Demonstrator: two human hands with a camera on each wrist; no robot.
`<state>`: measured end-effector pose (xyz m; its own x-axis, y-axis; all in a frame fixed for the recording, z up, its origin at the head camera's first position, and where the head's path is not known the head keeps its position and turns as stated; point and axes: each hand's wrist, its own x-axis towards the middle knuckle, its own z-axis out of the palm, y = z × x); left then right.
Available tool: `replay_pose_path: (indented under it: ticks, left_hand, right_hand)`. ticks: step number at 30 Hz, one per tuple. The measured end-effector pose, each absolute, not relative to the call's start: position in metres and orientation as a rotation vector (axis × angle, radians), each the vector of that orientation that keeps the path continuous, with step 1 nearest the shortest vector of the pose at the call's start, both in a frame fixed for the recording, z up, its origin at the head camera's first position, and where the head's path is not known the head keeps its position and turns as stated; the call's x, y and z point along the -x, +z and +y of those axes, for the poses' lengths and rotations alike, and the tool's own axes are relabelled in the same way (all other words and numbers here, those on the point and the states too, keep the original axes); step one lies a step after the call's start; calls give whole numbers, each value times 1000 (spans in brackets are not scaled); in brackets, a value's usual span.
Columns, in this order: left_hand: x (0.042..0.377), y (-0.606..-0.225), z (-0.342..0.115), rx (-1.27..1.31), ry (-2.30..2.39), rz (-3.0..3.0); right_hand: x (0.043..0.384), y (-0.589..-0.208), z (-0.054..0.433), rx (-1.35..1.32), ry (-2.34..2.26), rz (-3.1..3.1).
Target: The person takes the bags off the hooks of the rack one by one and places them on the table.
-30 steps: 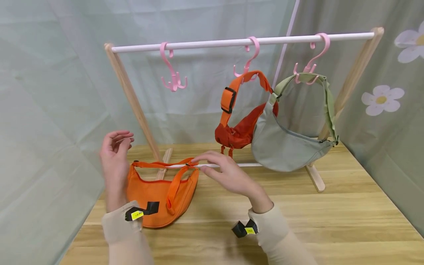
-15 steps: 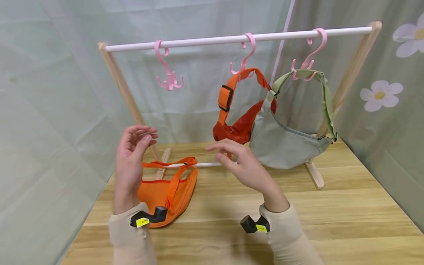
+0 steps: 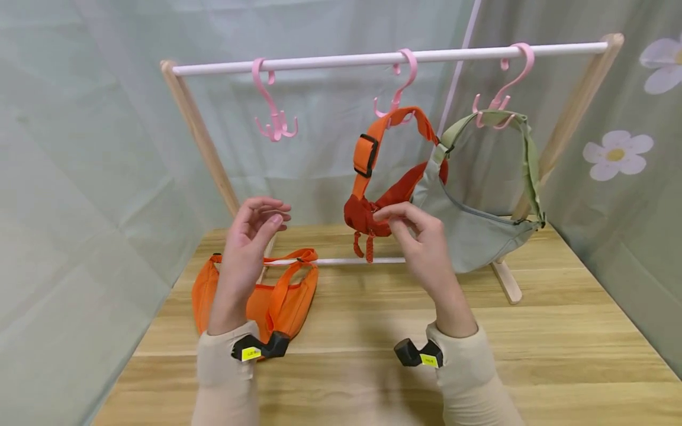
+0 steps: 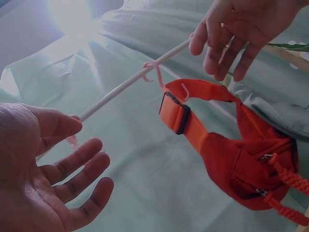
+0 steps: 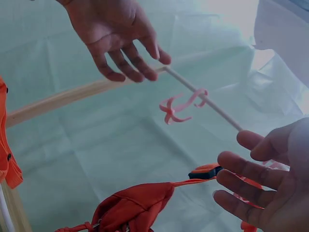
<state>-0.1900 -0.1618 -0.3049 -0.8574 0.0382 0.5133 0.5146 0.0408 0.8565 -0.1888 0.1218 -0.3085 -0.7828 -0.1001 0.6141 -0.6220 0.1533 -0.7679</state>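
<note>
My left hand [image 3: 249, 251] is raised over the table with relaxed fingers and holds nothing. It overlaps the orange shoulder bag [image 3: 290, 307], which lies on the tabletop with its strap across the top. Also holding nothing, my right hand [image 3: 423, 251] hovers in front of the hanging bags, fingers loosely bent. By its fingertips in the head view is a small red bag [image 3: 362, 216], hung by its orange strap from the middle pink hook [image 3: 402, 89]. A grey-green bag [image 3: 469, 231] hangs from the right pink hook [image 3: 514, 83], its left part overlapped by the right hand.
A rack with a white rail [image 3: 341, 61] and wooden legs [image 3: 197, 130] stands on the wooden table [image 3: 341, 378]. The left pink hook [image 3: 276, 121] carries no bag. Behind hangs a pale green curtain [image 3: 106, 148], with flower prints at the right.
Both hands have moved right and slightly up, away from the orange bag. My right hand has drawn back from its strap. The bag stays on the table.
</note>
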Motion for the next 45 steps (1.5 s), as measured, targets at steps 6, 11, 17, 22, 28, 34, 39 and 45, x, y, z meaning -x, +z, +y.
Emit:
replay_pose_path:
  ticks: [6, 11, 17, 22, 28, 34, 39, 45]
  left_hand:
    - [190, -309, -147, 623, -1855, -2052]
    - [192, -313, -130, 678, -1831, -2113]
    - [195, -317, -110, 739, -1810, -2111]
    - [199, -321, -96, 771, -1809, -2011]
    - [208, -321, -85, 755, -1718, -1960]
    - [212, -318, -84, 762, -1699, -2004]
    - [215, -314, -84, 784, -1669, -2035]
    - [224, -305, -84, 796, -1592, -2092]
  right_hand:
    - [182, -306, 130, -635, 1663, -1996]
    - [175, -299, 139, -635, 1655, -1943]
    - [171, -292, 149, -625, 1629, -1921]
    - [176, -288, 159, -615, 1560, -1980]
    - [190, -267, 170, -666, 1380, -2031]
    - [189, -258, 179, -794, 1404, -2100]
    - [190, -246, 186, -810, 1288, -2116]
    - [207, -213, 192, -798, 1041, -2106]
